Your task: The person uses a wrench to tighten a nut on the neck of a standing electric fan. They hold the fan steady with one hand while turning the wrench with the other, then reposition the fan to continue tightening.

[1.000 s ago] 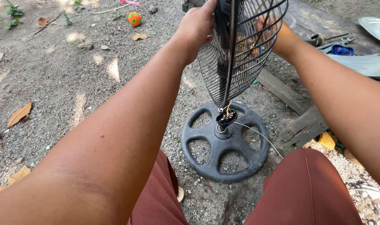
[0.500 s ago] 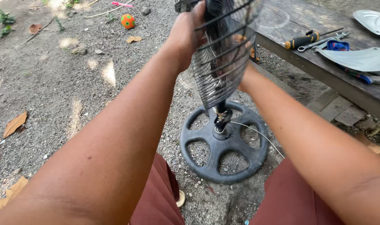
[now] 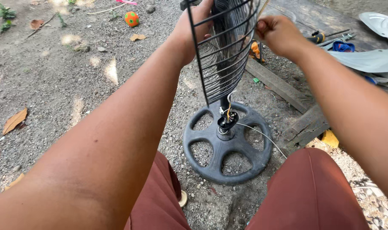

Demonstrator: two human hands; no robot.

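Head view, read left to right with the round fan base (image 3: 227, 147) as landmark. Far left of the base, a dry brown leaf (image 3: 14, 120) lies on the gravel ground (image 3: 75, 85). Up and left of the base, near the top edge, sits a small orange and green ball (image 3: 132, 18).

The left forearm runs from the lower left corner up to the left hand (image 3: 193, 32), which is directly above the base. Its grip is closed around the rear of the black wire fan guard (image 3: 226, 51); the fingers pass behind the wires and are partly hidden.

The guard stands upright and edge-on above the base, joined to it by a short black post. At the hub of the base, loose yellow and white wires (image 3: 227, 113) hang free, and 1 thin pale wire trails off to the right over the gravel.

The right hand (image 3: 279, 34) is up and right of the base, just beside the guard's right rim. Its grip is pinched together on a thin pale stick-like object; what this object is cannot be told.

Right of the base lie weathered wooden planks (image 3: 283, 85). Far right, a pale fan blade (image 3: 372, 55) rests on the planks beside hand tools (image 3: 326, 37). Below the base, 2 knees in rust-red cloth frame the view.
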